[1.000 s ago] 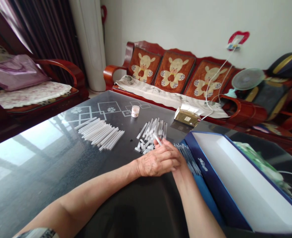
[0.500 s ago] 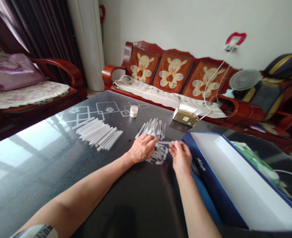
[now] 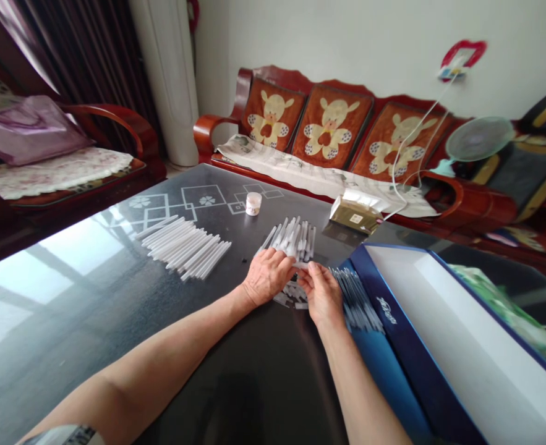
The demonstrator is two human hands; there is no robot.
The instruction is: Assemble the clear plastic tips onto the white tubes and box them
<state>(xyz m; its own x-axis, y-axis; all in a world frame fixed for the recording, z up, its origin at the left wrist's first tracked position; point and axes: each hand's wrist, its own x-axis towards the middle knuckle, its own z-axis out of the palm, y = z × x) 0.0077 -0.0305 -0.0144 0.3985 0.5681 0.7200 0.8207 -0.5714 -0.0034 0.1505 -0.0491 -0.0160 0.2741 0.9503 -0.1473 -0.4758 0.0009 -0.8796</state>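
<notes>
My left hand (image 3: 270, 275) and my right hand (image 3: 321, 292) meet over the dark table, fingers pinched on a slim white pen-like tube (image 3: 301, 265) that lies between them. Just beyond the left fingers is a heap of whitish pen-like sticks (image 3: 295, 235). Short pale pieces (image 3: 294, 298), like caps, lie under and between my hands, partly covered. To the left, many white tubes (image 3: 187, 247) are laid side by side. Thin dark-and-clear rods (image 3: 357, 300), resembling pen refills, rest on a blue surface (image 3: 384, 364) right of my right hand.
A long blue box with a white inside (image 3: 444, 327) stands at the right. A small white jar (image 3: 253, 204) and a tissue pack (image 3: 355, 215) are farther back on the glossy table (image 3: 91, 309). Beyond are a wooden sofa (image 3: 277, 74) and a fan (image 3: 479, 139).
My right hand has moved left, up to my left hand, bringing the tube's end close to the left fingers. The rods on the right are now uncovered. The view has shifted slightly.
</notes>
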